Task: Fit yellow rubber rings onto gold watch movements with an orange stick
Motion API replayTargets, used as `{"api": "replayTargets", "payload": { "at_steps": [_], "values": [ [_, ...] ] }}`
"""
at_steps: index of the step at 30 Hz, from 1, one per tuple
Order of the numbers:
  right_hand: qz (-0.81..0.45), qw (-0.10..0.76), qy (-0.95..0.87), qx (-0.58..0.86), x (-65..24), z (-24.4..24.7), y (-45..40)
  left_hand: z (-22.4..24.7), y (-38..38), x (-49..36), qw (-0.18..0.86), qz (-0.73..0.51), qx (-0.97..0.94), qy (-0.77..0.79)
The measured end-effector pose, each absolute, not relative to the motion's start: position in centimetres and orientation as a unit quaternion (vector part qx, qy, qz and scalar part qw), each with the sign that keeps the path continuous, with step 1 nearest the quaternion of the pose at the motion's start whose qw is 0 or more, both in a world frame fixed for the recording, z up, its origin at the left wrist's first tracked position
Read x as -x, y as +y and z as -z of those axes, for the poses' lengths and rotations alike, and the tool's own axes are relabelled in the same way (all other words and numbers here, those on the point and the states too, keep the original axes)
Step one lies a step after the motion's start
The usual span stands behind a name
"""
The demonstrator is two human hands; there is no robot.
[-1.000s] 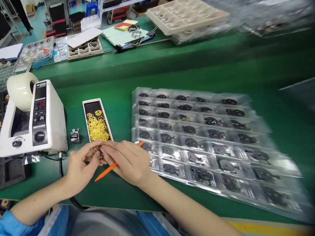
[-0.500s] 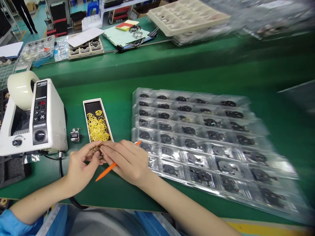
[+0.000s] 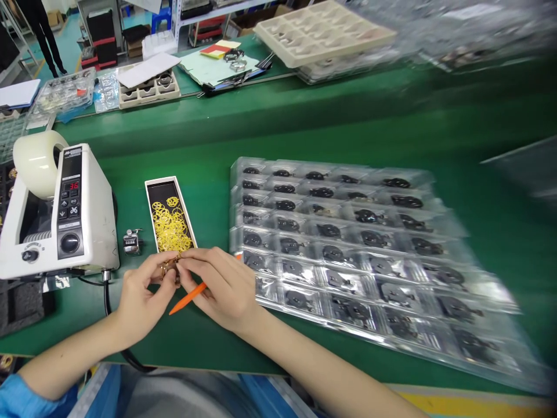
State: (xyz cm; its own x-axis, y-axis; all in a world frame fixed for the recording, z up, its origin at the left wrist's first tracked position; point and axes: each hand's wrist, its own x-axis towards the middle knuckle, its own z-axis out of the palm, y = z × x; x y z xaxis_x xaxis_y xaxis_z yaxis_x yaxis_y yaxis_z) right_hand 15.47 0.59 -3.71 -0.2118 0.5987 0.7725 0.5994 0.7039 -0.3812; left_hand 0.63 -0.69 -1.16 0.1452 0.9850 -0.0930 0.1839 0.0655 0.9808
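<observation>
My left hand [image 3: 141, 305] pinches a small round gold-brown part [image 3: 167, 268] between thumb and fingers, just in front of the yellow-ring box. Much of that part is hidden by the fingertips. My right hand [image 3: 226, 290] meets it from the other side, its fingertips at the part's edge. Tucked in the right hand is an orange pointed stick [image 3: 188, 298], its tip sticking out to the lower left. Behind both hands lies the narrow white-rimmed box [image 3: 188, 212] with a heap of thin yellow rings [image 3: 170, 226] on its black bottom.
To the left stand a white tape dispenser [image 3: 93, 220] and a metal tally counter [image 3: 131, 241]. Stacked clear plastic trays [image 3: 322, 325] with black parts spread to the right. Along the back ledge are a beige tray [image 3: 322, 35], a clipboard [image 3: 213, 67] and a sorting tray [image 3: 152, 96].
The view has shifted slightly. My right hand has turned a little around the orange stick, and its fingers stay at the round part. The left hand keeps its pinch.
</observation>
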Motion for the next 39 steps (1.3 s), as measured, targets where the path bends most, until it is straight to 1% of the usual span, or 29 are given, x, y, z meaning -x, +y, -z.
{"api": "replayTargets", "payload": {
  "at_steps": [3, 7, 9, 11, 14, 17, 19, 23, 29, 35, 39],
  "values": [
    [-0.044, 0.501, -0.772, 0.390, -15.7, 3.5, 0.7, 1.2, 0.1, -0.7, 0.598, -0.394, -0.468, 0.518],
    [-0.175, 0.512, -0.736, 0.408, -16.8, 2.4, 0.9, 0.9, 1.0, -0.6, 0.671, -0.385, -0.388, 0.502],
    [-0.228, 0.491, -0.736, 0.406, -17.4, 1.8, 1.0, 0.6, 1.3, -0.5, 0.685, -0.382, -0.371, 0.497],
    [-0.273, 0.448, -0.765, 0.373, -17.7, 1.5, 1.2, 0.2, 1.3, -0.3, 0.693, -0.378, -0.371, 0.488],
    [-0.278, 0.395, -0.814, 0.324, -17.8, 1.6, 1.3, -0.1, 1.3, -0.1, 0.694, -0.373, -0.392, 0.476],
    [-0.234, 0.373, -0.840, 0.317, -17.6, 2.0, 1.2, -0.1, 1.4, 0.0, 0.672, -0.363, -0.427, 0.484],
    [-0.231, 0.361, -0.849, 0.311, -17.5, 2.1, 1.1, 0.0, 1.4, 0.0, 0.658, -0.357, -0.449, 0.488],
    [-0.294, 0.350, -0.833, 0.311, -17.2, 1.9, 0.7, 0.1, 1.3, -0.1, 0.643, -0.348, -0.476, 0.489],
    [-0.452, 0.358, -0.738, 0.351, -16.6, 1.7, 0.4, -0.3, 1.3, 0.0, 0.651, -0.343, -0.455, 0.500],
    [-0.440, 0.354, -0.742, 0.361, -17.0, 1.5, 0.7, -0.2, 1.6, 0.1, 0.662, -0.358, -0.444, 0.486],
    [-0.473, 0.361, -0.711, 0.375, -16.6, 1.8, 0.8, 0.3, 1.3, 0.1, 0.636, -0.354, -0.476, 0.494]
  ]
}}
